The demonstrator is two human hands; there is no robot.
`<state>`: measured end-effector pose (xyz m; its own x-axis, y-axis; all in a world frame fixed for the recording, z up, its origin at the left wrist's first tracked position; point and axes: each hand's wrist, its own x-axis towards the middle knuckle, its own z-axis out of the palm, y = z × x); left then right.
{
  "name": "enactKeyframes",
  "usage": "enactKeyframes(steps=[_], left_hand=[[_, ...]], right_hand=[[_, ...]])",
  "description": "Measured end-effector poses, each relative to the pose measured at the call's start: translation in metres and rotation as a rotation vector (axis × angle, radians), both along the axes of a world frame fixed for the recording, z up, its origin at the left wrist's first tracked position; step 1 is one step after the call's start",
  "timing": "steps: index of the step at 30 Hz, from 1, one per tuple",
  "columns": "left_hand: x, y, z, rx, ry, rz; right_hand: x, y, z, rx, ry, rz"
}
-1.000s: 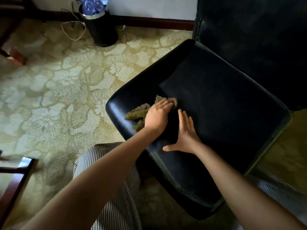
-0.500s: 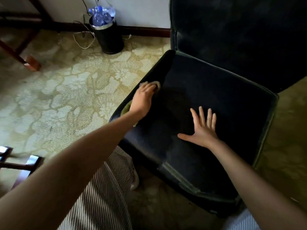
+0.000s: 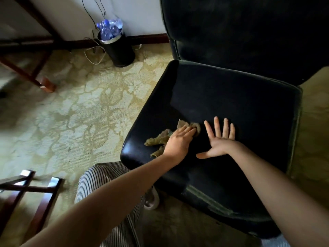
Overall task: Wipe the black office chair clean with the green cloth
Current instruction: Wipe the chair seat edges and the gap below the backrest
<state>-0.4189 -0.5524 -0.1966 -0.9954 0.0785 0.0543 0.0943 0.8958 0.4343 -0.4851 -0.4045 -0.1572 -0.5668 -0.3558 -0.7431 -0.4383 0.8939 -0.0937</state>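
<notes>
Patterned carpet (image 3: pixel 80 113) lies around the black office chair (image 3: pixel 249 97), and both hands are on the near-left part of its seat. The left hand (image 3: pixel 178 142) lies flat on the green cloth (image 3: pixel 157 140), fingers (image 3: pixel 188 130) straight and close together, pressing rather than gripping; no curl round the fabric shows. The cloth is bunched into a loose strip whose long axis runs along those fingers: a small fold pokes out just past the fingertips, and the rest trails back beside the wrist toward the seat's left edge. The right hand (image 3: pixel 220 139) rests just beside it, palm down, its 4 fingers and thumb splayed on bare leather, holding nothing. Most of the seat stretches ahead of the left fingertips and to their right — so the left hand, sitting on the cloth, looks like the 1 placed to push it forward, while the right probably steadies the chair.
</notes>
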Motion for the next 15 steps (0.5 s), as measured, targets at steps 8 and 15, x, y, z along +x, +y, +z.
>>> enactKeyframes(steps=[8,15], left_hand=[[-0.011,-0.019,0.002,-0.066,-0.012,-0.13],[-0.094,-0.074,0.006,-0.05,0.022,0.299]], right_hand=[[-0.005,0.006,-0.002,-0.063,-0.031,0.02],[-0.002,0.008,-0.007,-0.106,-0.007,-0.003]])
